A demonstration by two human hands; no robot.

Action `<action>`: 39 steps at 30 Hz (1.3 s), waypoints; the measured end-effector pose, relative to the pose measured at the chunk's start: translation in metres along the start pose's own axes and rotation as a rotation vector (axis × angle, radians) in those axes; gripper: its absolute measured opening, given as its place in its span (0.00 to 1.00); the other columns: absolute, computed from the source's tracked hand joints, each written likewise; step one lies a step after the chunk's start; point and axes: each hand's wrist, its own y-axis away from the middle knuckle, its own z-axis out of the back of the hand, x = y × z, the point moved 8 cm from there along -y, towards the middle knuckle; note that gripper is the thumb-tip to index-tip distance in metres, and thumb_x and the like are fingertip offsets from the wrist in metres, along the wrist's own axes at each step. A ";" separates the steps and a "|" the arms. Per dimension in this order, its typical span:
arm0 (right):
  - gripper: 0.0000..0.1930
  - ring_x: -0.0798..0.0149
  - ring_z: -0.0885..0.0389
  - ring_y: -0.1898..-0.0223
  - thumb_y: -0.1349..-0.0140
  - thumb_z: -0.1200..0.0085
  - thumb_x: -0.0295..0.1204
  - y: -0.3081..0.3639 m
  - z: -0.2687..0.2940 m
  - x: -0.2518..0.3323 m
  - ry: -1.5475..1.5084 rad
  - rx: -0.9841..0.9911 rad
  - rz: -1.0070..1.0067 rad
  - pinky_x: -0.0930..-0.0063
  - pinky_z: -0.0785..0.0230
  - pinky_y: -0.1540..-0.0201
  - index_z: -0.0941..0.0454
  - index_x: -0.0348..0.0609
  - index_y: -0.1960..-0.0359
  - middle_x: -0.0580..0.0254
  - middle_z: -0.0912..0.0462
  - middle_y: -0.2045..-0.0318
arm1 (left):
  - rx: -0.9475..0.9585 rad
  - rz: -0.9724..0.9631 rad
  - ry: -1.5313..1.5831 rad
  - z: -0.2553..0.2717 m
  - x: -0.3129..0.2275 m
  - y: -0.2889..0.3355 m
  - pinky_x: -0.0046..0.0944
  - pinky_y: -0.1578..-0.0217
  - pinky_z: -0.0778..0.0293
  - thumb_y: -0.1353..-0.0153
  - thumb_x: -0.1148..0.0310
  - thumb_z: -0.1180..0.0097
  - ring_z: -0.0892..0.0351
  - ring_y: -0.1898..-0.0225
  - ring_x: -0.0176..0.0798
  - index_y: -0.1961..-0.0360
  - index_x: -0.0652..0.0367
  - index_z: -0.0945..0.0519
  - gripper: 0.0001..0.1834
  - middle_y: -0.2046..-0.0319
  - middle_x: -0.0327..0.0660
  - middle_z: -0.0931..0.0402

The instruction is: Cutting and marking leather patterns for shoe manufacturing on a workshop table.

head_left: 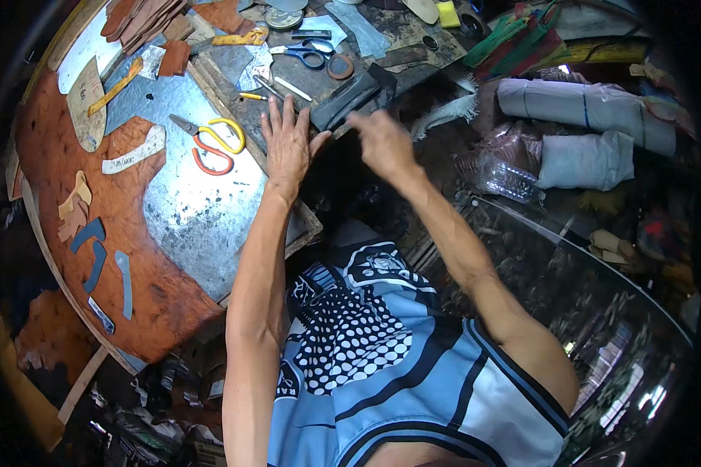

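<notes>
The black piece [344,103] lies just right of the outspread left hand [288,146]; right hand [385,144] blurred, its grip unclear.

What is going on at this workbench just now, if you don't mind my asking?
A person is working at a black piece of material at the bench edge. Their left hand is spread flat, thumb beside the piece; their right hand, blurred, is at its near side, and its grip is unclear. Yellow-and-red-handled scissors lie on a metal sheet to the left, with blue-handled scissors farther back.
</notes>
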 end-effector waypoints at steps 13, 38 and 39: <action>0.19 0.51 0.20 0.65 0.40 0.46 0.22 -0.009 0.007 -0.022 0.021 -0.031 -0.116 0.58 0.22 0.62 0.18 0.53 0.48 0.56 0.23 0.64 | 0.016 0.014 0.008 0.005 -0.007 -0.002 0.67 0.31 0.53 0.41 0.51 0.37 0.52 0.28 0.66 0.43 0.61 0.25 0.31 0.32 0.56 0.40; 0.23 0.54 0.20 0.65 0.40 0.50 0.20 -0.016 0.003 -0.036 0.022 0.007 -0.034 0.55 0.23 0.63 0.21 0.56 0.44 0.55 0.25 0.65 | 0.035 0.013 -0.013 -0.001 -0.003 0.002 0.66 0.31 0.54 0.39 0.47 0.39 0.55 0.26 0.66 0.42 0.61 0.24 0.32 0.30 0.56 0.42; 0.22 0.54 0.20 0.65 0.39 0.50 0.21 -0.019 0.010 -0.047 0.004 -0.053 -0.087 0.55 0.24 0.63 0.21 0.56 0.44 0.55 0.25 0.65 | 0.034 0.010 -0.010 0.000 -0.006 0.001 0.66 0.31 0.54 0.39 0.47 0.39 0.54 0.27 0.66 0.42 0.61 0.24 0.32 0.30 0.56 0.42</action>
